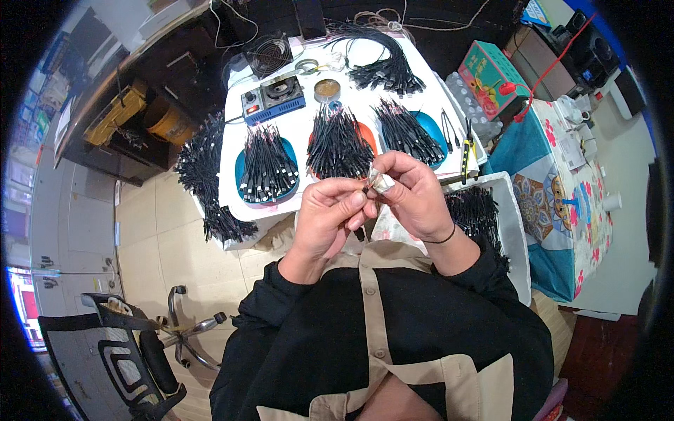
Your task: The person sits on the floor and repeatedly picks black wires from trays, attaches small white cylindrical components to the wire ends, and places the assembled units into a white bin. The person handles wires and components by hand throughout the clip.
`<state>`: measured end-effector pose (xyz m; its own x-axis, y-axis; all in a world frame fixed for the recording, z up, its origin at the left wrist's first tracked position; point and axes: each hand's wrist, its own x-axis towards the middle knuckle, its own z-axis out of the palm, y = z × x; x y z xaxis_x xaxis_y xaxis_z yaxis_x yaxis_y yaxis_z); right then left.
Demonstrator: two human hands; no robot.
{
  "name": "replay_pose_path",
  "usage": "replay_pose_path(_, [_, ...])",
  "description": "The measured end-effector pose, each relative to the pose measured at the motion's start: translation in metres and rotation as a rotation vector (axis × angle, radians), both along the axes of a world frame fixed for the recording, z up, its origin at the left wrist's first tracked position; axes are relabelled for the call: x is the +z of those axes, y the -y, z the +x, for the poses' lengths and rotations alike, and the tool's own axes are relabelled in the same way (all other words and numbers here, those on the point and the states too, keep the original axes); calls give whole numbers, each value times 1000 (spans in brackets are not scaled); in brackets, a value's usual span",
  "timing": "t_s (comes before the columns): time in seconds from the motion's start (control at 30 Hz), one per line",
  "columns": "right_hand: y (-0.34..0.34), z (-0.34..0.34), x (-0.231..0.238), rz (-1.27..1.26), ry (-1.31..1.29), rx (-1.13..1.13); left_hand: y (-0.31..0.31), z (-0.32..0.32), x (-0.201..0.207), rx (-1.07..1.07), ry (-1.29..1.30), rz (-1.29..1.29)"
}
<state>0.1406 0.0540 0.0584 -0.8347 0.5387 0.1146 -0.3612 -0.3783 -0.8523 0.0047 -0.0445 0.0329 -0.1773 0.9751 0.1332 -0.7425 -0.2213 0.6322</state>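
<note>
My left hand [333, 212] and my right hand [413, 198] meet in front of my chest, just off the table's near edge. Between the left thumb and forefinger is pinched a short black cable [359, 233], its lower end showing beneath the fingers. The right fingertips close at its upper end; fingers hide the exact contact. White wrapping [382, 184] sits around a right fingertip. Beyond the hands, bundles of short black cables with metal plugs [269, 168] fill a blue tray [243, 163], an orange tray [370, 133] and another blue tray [435, 126].
On the white table [232, 151] stand a blue soldering pot [275, 102], a round tin [327, 90], a small fan [268, 56] and a heap of longer black cables [386, 67]. Yellow-black cutters [467, 156] lie at right. A white bin [518, 245] holds more cables; an office chair [140, 351] stands left.
</note>
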Motion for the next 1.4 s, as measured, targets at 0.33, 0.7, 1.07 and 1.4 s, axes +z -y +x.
replay_pose_path(0.33, [5, -3, -8, 297, 65, -179, -1, 1, -3, 18, 45, -97])
replay_pose_path(0.7, [-2, 1, -1, 123, 136, -21, 1, -2, -9, -201, 195, -110])
replay_pose_path(1.07, [-14, 6, -16, -259, 53, 127, -4, 1, 1, 84, -361, -75])
replay_pose_path(1.4, [-22, 2, -26, -687, -55, 378, -7, 9, 13, 289, -808, -33])
